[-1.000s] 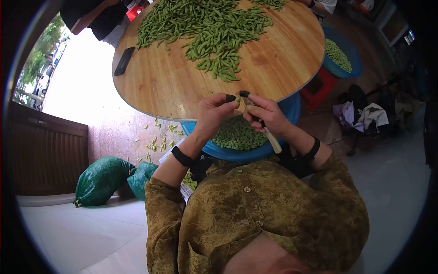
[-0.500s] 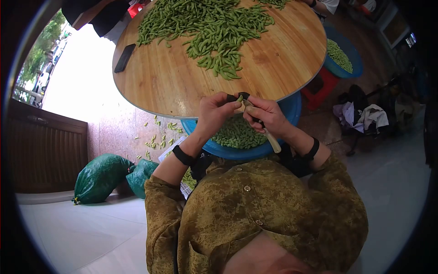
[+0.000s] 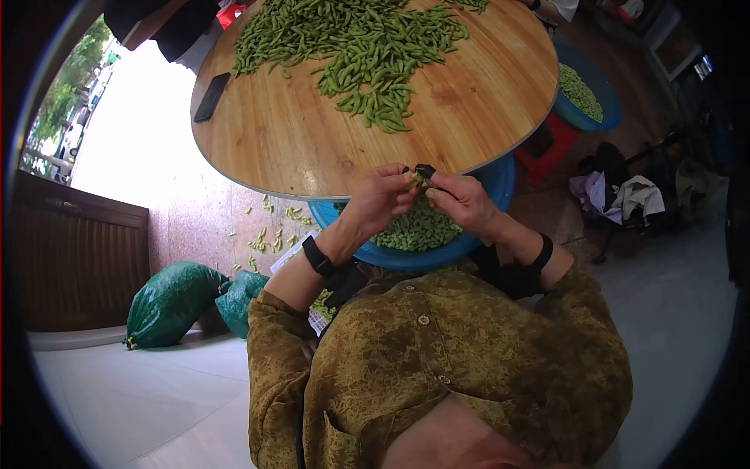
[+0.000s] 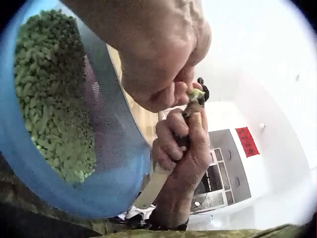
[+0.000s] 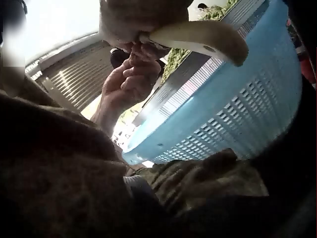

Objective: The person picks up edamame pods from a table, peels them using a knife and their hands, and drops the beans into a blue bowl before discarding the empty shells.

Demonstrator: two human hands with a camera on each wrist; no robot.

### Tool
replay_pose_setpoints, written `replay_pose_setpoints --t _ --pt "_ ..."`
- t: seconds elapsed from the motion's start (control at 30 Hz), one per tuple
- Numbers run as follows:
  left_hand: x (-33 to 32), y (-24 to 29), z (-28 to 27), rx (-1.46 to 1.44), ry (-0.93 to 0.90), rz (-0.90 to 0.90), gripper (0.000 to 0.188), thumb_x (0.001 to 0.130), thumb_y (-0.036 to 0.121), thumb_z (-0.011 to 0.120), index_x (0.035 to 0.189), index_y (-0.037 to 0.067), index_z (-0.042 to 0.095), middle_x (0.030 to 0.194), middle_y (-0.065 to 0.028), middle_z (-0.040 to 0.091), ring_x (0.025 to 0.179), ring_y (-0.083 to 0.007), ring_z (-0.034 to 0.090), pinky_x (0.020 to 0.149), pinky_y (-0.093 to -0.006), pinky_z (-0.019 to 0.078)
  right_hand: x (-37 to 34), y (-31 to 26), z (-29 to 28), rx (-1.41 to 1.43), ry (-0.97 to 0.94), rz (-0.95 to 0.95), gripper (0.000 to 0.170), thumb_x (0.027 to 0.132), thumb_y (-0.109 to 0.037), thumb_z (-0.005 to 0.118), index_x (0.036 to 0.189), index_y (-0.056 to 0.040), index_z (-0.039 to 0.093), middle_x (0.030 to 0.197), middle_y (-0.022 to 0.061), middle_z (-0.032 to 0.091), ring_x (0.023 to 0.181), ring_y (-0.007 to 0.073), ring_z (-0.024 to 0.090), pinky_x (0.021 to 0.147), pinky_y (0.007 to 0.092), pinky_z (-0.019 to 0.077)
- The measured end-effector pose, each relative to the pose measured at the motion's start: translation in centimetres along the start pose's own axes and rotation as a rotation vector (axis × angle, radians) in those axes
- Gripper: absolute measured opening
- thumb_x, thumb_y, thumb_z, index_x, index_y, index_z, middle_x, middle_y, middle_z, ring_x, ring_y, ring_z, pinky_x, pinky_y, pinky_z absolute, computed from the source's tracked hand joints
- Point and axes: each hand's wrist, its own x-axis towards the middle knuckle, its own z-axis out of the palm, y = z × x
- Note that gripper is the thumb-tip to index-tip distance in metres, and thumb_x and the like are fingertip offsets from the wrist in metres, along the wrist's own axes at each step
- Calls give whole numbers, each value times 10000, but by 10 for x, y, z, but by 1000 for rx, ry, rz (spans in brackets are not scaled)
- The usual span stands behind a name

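My left hand (image 3: 376,197) pinches a small green soybean pod (image 4: 196,93) between thumb and forefinger. My right hand (image 3: 467,202) meets it at the fingertips. It grips a knife with a pale, curved handle (image 5: 205,40), which sticks out below the palm; the blade is mostly hidden. Dark covers wrap some fingertips of both hands. Under them sits a blue basket (image 3: 500,187) with slotted walls, holding many shelled green beans (image 4: 54,99). Both hands are over the basket's far part, close to the table's near edge.
The round wooden table (image 3: 273,148) bears a large heap of pods (image 3: 367,47) and a black phone-like slab (image 3: 212,97). Green sacks (image 3: 176,305) lie at left, near pods scattered on the floor. Another blue basin (image 3: 609,102) of beans stands at right by a red stool (image 3: 551,148).
Both hands have shifted slightly rightward, and the right hand has turned so the knife handle no longer shows in the head view. The pod between the fingertips is more covered.
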Motion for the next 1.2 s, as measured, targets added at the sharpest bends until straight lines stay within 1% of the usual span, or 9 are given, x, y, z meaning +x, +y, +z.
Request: replay_pose_setpoints --t 0.03,0.1,0.23,0.3,0.33,0.4,0.6,0.87,1.2 --pt "2 -2 1 36 99 2 104 900 98 549 960 15 558 754 -52 557 574 -94 440 464 -209 338 -2 -4 -3 -2 4 1 176 932 -111 513 1045 -5 596 675 -5 527 531 55 464 482 202 383" --pt "5 -1 1 88 117 9 95 898 95 546 953 18 555 754 -48 560 569 -93 443 458 -209 338 -1 -15 -12 155 -85 404 184 918 -100 528 1057 1 594 682 -12 539 550 68 483 529 198 400" --pt "4 -1 7 156 196 2 75 890 101 564 938 44 568 741 -20 575 567 -88 468 430 -215 332 -2 -1 -9 20 -47 178 175 925 -111 520 1041 -11 605 669 -22 529 539 52 471 479 194 382" --pt "5 2 11 291 250 79 94 880 92 582 958 43 569 769 -28 595 598 -88 501 451 -213 359 2 -3 -14 449 -88 543 172 940 -129 505 1049 -37 602 700 -9 538 533 44 452 421 191 356" --pt "3 2 11 417 308 155 121 870 82 600 979 41 570 798 -36 615 629 -87 534 473 -210 385 3 -2 -15 452 -87 542 172 940 -129 505 1049 -37 602 700 -9 538 533 44 452 421 191 356" --pt "-3 -1 12 458 230 258 163 866 61 602 1024 39 567 837 -40 631 670 -88 557 503 -210 407 5 0 -16 844 72 706 183 958 -159 494 1092 -65 575 750 13 553 526 43 430 378 173 326" --pt "-9 -4 10 609 139 428 204 870 5 582 1071 35 593 920 -16 651 760 -77 581 593 -207 447 3 3 -18 1134 -6 755 197 967 -193 498 1107 -58 531 791 29 561 518 53 414 377 157 329" --pt "-5 -2 -1 716 163 484 129 853 6 603 981 11 621 812 16 606 705 -59 545 644 -199 438 0 7 -10 963 -87 712 207 971 -192 483 1114 -49 527 768 37 541 507 53 408 372 169 316" --pt "-2 1 -14 477 141 387 125 875 37 585 992 16 625 955 -38 637 738 -87 537 678 -232 436 -1 10 -15 484 -46 613 155 937 -189 516 980 -41 531 724 7 511 497 38 427 365 193 317"
